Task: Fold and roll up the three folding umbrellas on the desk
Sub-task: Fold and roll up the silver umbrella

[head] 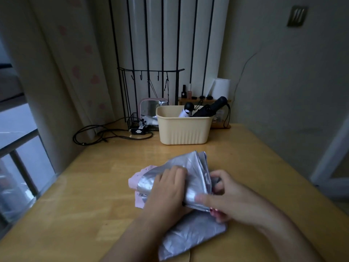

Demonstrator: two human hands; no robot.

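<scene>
Both grips hold item 1, the silver umbrella (pixel 190 167), which lies on the table (pixel 75 214) directly beneath them.

- left grip (pixel 166 188): closed over the bunched canopy, fingers curled round it and bearing down.
- right grip (pixel 230 197): thumb and fingers pinch a fold of fabric at the bundle's right edge. What sits under the palm is hidden.
- Condition of item 1: gathered but not rolled. A loose silver panel spreads below the right grip, toward the person, and the pink outer face shows just left of the left grip. No strap in view.
- Item 2, black umbrella (pixel 207 109): well beyond both grips, leaning in the beige basket (pixel 184 133), handle past its right rim. It appears already rolled.
- Item 3, white-and-black item (pixel 184 112): in the same basket, touching item 2. It is probably the third umbrella.

Judged progress: last umbrella in hand, pleats being sorted.

Risks noted:
- Slick fabric may slide from the right pinch if pulled before the left grip pins the bundle, and the pleats would spring open.
- The loose near panel, left ungathered, would roll in crooked and bulk the wrap.
- Hidden ribs could catch fabric or fingers under heavy pressing.
</scene>
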